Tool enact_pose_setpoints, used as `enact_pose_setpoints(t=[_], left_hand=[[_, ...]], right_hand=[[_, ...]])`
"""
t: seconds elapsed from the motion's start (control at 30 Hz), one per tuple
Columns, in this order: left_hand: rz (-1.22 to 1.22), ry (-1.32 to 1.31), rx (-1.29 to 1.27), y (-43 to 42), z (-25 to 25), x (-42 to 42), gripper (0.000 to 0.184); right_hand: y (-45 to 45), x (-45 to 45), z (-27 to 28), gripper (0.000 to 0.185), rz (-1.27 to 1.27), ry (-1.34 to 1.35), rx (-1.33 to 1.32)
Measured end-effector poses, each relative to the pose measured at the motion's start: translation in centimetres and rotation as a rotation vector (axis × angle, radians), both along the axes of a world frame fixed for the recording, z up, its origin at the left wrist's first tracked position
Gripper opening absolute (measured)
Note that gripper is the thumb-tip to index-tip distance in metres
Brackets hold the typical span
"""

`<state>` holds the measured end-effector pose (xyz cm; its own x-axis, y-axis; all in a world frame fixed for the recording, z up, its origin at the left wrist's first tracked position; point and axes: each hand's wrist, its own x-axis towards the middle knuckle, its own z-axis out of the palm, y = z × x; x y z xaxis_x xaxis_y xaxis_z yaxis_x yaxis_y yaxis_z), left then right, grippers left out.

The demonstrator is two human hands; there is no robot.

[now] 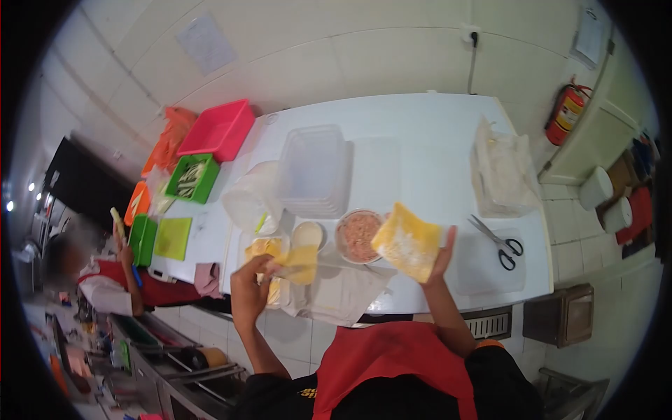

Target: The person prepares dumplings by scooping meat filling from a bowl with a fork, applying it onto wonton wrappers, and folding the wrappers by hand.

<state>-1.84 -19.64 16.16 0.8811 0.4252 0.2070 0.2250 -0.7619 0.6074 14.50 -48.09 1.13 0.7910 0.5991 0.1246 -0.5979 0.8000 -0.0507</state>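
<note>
My right hand (439, 264) is closed on the edge of a stack of yellow dough wrappers (406, 246), dusted with white flour and raised above the table's front edge. In my left hand (250, 285) a single yellow dough wrapper (302, 263) is pinched between fingers and thumb. Between the hands stands a bowl of raw minced meat (359, 238). A small bowl with pale contents (308, 232) is to its left. Partly behind my left hand, a tray holds yellow folded pieces (266, 246). A beige cloth (343, 292) lies at the front edge.
Black scissors (500, 245) lie on a clear lid (483, 276) at right, near a cloth-covered container (502, 171). Behind the bowls are stacked clear containers (311, 168) and a white tub (252, 199). At far left a person (108, 287) works by green trays (192, 178).
</note>
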Motion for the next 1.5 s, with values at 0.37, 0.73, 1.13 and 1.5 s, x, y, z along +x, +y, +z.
enact_pose_setpoints(t=[0.37,0.73,1.13,1.5], left_hand=[[-0.091,0.454,-0.132,13.8,-2.8,-2.0,0.026],[0.036,0.297,-0.227,22.2,-17.3,1.2,0.024],[-0.005,0.022,0.107,19.3,-15.0,1.0,0.026],[-0.266,0.112,0.437,0.5,-11.2,6.2,0.030]], right_hand=[[-2.8,0.3,-0.6,0.101,-0.083,-0.117,0.027],[-4.4,-0.1,-0.3,0.092,-0.156,-0.016,0.011],[-4.1,-0.4,0.8,0.084,-0.207,-0.149,-0.132],[-3.6,-0.8,-4.7,0.040,0.077,0.194,-0.614]])
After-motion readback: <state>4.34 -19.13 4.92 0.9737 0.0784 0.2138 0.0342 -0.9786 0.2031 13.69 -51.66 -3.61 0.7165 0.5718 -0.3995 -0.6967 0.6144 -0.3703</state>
